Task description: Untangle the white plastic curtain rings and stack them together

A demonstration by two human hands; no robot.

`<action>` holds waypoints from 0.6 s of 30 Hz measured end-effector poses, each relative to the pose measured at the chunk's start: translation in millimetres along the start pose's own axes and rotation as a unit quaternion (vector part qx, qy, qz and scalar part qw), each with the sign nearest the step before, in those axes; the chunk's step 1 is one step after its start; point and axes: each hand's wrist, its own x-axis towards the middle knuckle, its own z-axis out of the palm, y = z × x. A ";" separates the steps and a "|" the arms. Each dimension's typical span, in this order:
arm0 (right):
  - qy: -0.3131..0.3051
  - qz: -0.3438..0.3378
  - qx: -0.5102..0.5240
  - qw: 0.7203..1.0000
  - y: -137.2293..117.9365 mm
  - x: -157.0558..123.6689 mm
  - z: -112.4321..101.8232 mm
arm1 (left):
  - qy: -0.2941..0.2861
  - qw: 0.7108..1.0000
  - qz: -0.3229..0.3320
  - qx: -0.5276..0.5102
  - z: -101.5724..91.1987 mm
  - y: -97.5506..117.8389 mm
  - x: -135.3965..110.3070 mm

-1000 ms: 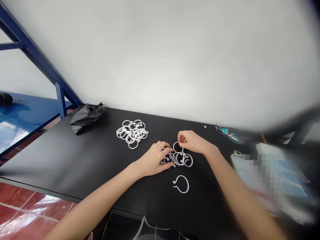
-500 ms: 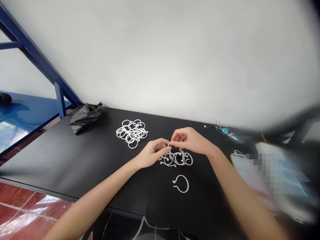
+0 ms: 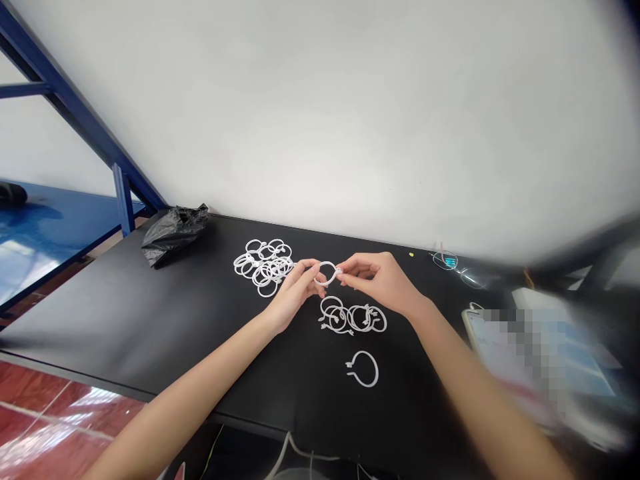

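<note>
Between my two hands is a white plastic ring (image 3: 327,283), raised above the black table (image 3: 200,353). My left hand (image 3: 295,293) grips its left side between thumb and fingers. On the opposite side my right hand (image 3: 377,277) pinches the ring's clasp end, which looks closed. Just below my hands lies a small cluster of white open rings (image 3: 353,317). Closer to the table's front edge, a single open ring (image 3: 377,370) lies alone, its gap facing left. Beyond my left hand sits a larger heap of white rings (image 3: 260,263), many of them closed.
A crumpled black plastic bag (image 3: 173,237) rests at the table's far left. Toward the right are eyeglasses (image 3: 445,261), a phone (image 3: 493,347) and a blurred white box. A blue metal frame (image 3: 75,113) stands at left, and a white wall (image 3: 320,133) rises behind.
The ring in my hands has been lifted up from the small cluster and turned, so its whole loop now shows. My right hand has shifted to its clasp end.
</note>
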 end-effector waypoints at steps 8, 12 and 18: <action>-0.019 -0.019 0.043 0.999 -6.1 -3.6 23.3 | 0.067 0.875 0.239 0.416 -5.9 1.0 -10.7; 0.003 -0.073 0.055 0.996 -7.4 -4.2 27.3 | 0.073 0.863 0.275 0.418 -8.9 2.8 -9.4; 0.009 -0.125 0.051 0.991 -2.6 -3.2 29.6 | 0.083 0.863 0.273 0.416 -5.9 3.9 -9.9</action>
